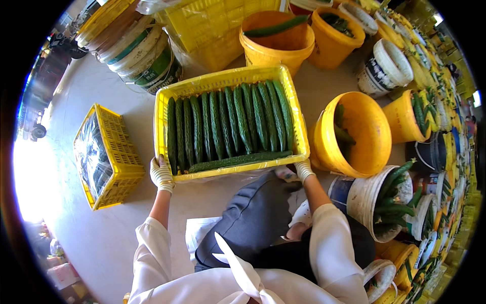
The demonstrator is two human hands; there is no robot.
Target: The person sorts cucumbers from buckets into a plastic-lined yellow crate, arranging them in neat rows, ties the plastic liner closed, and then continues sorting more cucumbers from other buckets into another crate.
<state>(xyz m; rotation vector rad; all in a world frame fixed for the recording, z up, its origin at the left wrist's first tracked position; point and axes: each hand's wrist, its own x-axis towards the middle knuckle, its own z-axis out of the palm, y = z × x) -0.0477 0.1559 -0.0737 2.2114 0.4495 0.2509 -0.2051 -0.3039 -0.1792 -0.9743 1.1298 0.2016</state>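
Observation:
Both my hands grip a yellow plastic crate (228,74) in front of me, lined with clear plastic film. Inside, a row of dark green cucumbers (224,121) lies side by side, pointing away from me. One more cucumber (239,161) lies crosswise along the near wall. My left hand (161,174), in a striped work glove, holds the near left corner. At the near right corner is my gloved right hand (303,170), its fingers partly hidden by the crate. The crate's underside is out of sight.
A film-covered yellow crate (119,159) stands on the floor at left. Stacked buckets (140,57) are at far left. To the right, a yellow bucket (370,133) and a white bucket (360,197) hold cucumbers. Across an orange bucket (273,51) behind the crate rests a cucumber (277,27).

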